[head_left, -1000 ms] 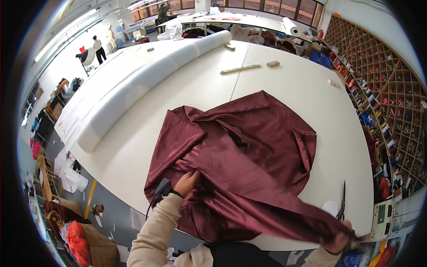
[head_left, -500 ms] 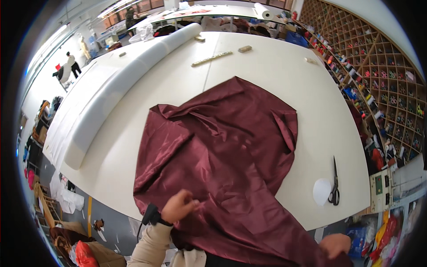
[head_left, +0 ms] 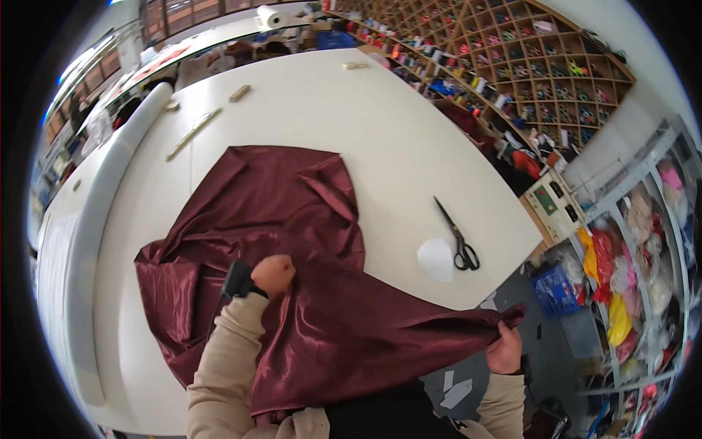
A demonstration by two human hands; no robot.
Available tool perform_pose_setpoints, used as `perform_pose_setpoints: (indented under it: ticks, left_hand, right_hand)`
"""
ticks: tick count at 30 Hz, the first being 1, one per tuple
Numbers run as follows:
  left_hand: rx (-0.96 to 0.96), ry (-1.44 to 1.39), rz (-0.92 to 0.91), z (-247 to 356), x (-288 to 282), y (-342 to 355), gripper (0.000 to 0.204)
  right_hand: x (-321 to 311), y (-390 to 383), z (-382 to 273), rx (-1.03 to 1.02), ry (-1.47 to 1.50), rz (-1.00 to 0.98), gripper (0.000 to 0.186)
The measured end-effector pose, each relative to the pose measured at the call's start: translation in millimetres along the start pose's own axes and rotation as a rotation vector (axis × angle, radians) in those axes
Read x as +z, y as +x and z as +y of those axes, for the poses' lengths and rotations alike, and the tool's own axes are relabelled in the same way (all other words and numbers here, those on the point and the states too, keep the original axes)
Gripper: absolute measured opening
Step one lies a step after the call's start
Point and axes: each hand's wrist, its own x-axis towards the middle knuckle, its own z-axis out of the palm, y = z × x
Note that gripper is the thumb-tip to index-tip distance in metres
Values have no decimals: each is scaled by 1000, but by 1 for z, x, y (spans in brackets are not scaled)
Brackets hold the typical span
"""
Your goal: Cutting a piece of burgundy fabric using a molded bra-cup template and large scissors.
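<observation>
A large, shiny maroon cloth (head_left: pixel 314 322) is spread in folds over the white worktable, its near edge hanging down in front of me. My left hand (head_left: pixel 273 275) is closed on the middle of it, with creases running out from the fingers. Out to the right, past the table edge, my right hand (head_left: pixel 504 350) grips a bunched corner, and the cloth is drawn into a long taper towards it. Beyond that stretch lie black-handled scissors (head_left: pixel 459 241), spread flat beside a white rounded paper piece (head_left: pixel 436 260).
A long pale roll (head_left: pixel 110 190) runs along the table's left side. Small blocks (head_left: pixel 239 93) and a long thin bar (head_left: pixel 193 134) lie at the far end of the white table (head_left: pixel 409 132). Thread racks (head_left: pixel 504 58) and bag-filled shelves (head_left: pixel 629 278) line the right.
My view has swung to the right. My right hand has drawn its corner of the cloth up and outward. The left hand, looser before, has closed on the cloth.
</observation>
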Motion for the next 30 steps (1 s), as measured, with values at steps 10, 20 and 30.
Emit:
perform_pose_setpoints:
  ticks: [10, 20, 30]
  left_hand:
    - [144, -976, 102, 212, -6, 166, 15]
    - [422, -802, 38, 349, 125, 335, 29]
    - [-380, -1076, -141, 225, 183, 75, 59]
  right_hand:
    - [-53, -8, 4, 270, 109, 20, 44]
    - [-72, 131, -21, 421, 187, -168, 51]
    - [-11, 244, 6, 894, -416, -1117, 36]
